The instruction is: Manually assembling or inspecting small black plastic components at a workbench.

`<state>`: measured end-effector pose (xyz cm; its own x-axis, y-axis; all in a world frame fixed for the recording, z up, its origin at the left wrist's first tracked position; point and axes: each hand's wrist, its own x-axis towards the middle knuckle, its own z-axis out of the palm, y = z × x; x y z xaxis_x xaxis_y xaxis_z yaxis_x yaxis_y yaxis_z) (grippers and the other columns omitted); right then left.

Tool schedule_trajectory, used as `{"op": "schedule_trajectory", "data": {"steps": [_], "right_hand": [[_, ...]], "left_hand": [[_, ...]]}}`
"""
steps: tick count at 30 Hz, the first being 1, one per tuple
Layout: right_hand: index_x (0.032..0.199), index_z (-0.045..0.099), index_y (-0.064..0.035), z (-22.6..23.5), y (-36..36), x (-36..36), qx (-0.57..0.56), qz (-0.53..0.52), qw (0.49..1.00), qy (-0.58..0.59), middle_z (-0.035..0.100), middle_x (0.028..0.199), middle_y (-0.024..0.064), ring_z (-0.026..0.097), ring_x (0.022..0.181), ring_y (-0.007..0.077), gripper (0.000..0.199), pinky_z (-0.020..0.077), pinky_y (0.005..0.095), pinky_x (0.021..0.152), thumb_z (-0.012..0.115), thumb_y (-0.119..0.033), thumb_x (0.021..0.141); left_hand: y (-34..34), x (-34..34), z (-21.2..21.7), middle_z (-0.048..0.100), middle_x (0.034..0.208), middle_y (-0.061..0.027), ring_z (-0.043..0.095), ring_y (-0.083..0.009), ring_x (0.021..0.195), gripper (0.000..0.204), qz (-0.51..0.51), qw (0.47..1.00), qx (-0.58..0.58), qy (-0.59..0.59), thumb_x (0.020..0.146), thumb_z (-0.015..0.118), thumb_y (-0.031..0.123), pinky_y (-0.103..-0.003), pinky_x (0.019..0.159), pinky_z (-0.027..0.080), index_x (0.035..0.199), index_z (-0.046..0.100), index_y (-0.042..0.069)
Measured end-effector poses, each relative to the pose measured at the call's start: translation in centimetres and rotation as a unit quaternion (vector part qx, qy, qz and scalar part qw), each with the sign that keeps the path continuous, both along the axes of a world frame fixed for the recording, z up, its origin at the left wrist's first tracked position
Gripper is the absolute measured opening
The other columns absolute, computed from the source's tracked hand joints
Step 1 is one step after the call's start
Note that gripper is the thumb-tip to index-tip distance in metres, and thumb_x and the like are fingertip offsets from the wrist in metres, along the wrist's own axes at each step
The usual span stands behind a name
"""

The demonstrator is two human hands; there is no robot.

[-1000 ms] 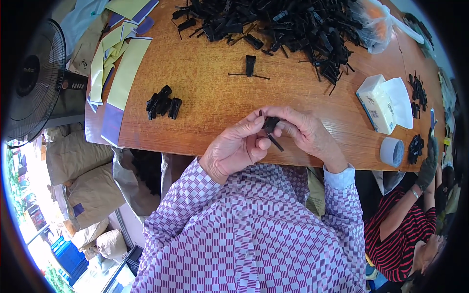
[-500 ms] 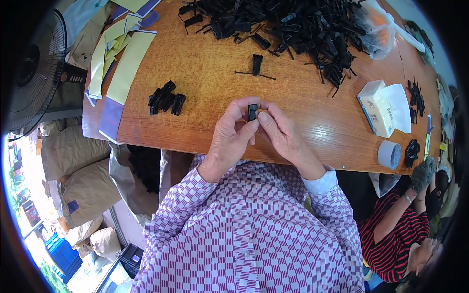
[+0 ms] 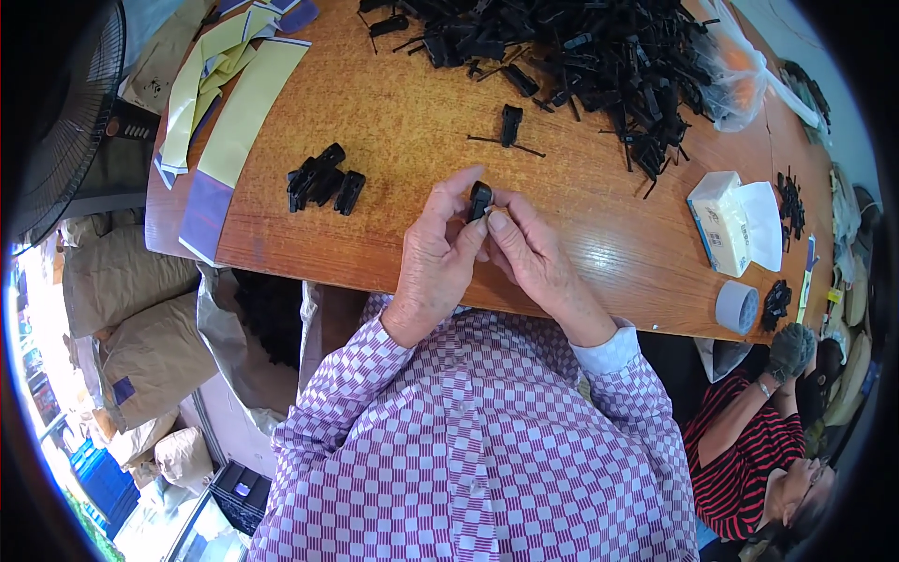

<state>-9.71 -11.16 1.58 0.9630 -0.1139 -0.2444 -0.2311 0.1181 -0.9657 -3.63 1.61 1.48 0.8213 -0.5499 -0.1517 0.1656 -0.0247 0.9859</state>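
Note:
Close to the table's front edge, both hands meet around a small black plastic part (image 3: 479, 199) with a rounded top. My left hand (image 3: 436, 248) has it between thumb and fingers, its index finger stretched up beside it. My right hand (image 3: 532, 248) pinches the part's lower end with thumb and fingertips, which hide that end. Further off lies a similar black part (image 3: 510, 125) with a thin rod crosswise at its base. To the left sits a small cluster of black parts (image 3: 323, 180) without such rods showing.
A large heap of black parts (image 3: 571, 47) covers the far side. On the right are a tissue pack (image 3: 718, 223), a roll of tape (image 3: 737, 307) and a clear bag (image 3: 735, 70). Yellow and purple strips (image 3: 242, 117) lie at left. A co-worker's gloved hand (image 3: 792, 351) shows at right.
The held part now tilts slightly and shows more of its rounded top. My left index finger has lifted off it and straightened. The whole view has shifted a little.

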Motion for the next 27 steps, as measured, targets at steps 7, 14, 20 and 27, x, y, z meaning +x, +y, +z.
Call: {"op": "schedule_trajectory", "data": {"steps": [7,14,20,27], "right_hand": [[0.115,0.050,0.0005,0.0,1.0,0.9,0.005,-0.033,0.999,0.005,0.057,0.084,0.0032,0.053,0.075,0.0101,0.028,0.0449,0.0234,0.064,0.045,-0.022,0.099],[0.118,0.049,-0.0036,-0.4,2.3,1.6,-0.044,-0.060,0.996,-0.038,0.052,0.086,-0.0031,0.047,0.075,0.0014,0.026,0.0392,0.0150,0.061,0.045,-0.020,0.099],[0.119,0.050,-0.0049,-1.3,2.2,2.2,0.033,-0.082,0.996,-0.002,0.053,0.087,-0.0036,0.046,0.075,0.0009,0.026,0.0387,0.0149,0.061,0.046,-0.020,0.099],[0.120,0.049,-0.0065,1.7,0.1,1.8,-0.014,-0.066,0.998,0.014,0.052,0.075,-0.0048,0.040,0.058,0.0009,0.030,0.0285,0.0157,0.048,0.047,-0.027,0.099]], "left_hand": [[0.4,0.4,-0.8,0.054,0.098,-0.0001,0.054,-0.0048,0.082,0.039,0.017,0.998,-0.004,-0.058,0.090,0.052,-0.006,-0.018,0.069,0.049,0.126,0.052,0.008],[0.7,0.7,-1.2,0.057,0.098,0.0000,0.055,-0.0066,0.088,0.039,0.048,0.987,0.019,-0.154,0.088,0.052,-0.010,-0.019,0.072,0.048,0.123,0.056,0.007],[0.5,1.7,-1.0,0.061,0.093,-0.0129,0.063,-0.0233,0.084,0.038,0.052,0.981,0.043,-0.182,0.080,0.057,-0.009,-0.029,0.073,0.050,0.115,0.060,0.006],[-0.4,1.6,-0.1,0.063,0.096,-0.0095,0.063,-0.0176,0.087,0.037,0.041,0.996,-0.043,-0.074,0.087,0.054,-0.006,-0.028,0.073,0.051,0.122,0.052,0.005]]}}
